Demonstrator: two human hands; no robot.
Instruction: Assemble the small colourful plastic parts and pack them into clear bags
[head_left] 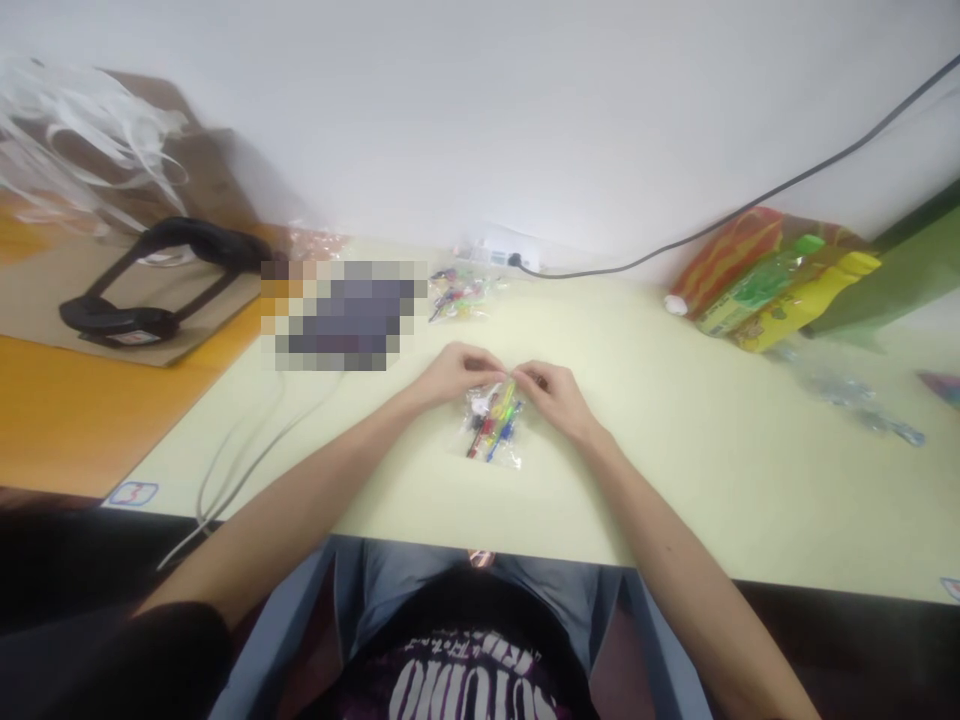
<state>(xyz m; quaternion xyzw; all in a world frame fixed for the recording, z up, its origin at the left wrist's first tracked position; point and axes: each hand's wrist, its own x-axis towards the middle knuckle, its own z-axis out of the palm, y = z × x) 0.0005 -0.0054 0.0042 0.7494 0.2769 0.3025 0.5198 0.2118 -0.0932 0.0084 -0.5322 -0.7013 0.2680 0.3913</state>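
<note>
"What are you wearing up top?"

"A black shirt (420,632). Across my front runs large white lettering (472,692), tall and blocky, with dark purple showing around it."

"And just above that?"

"Smaller white lettering (510,655), slanted in places, too blurred for me to read out."

"How far down the arm does it reach?"

"My left sleeve (150,655) is plain black and stops near the elbow; the forearm (315,465) past it is bare."

"And further along?"

"My left hand (463,372) and my right hand (555,392) are both bare."

"Below the shirt?"

"I have pale blue-grey trousers (397,572), softly creased."
</note>
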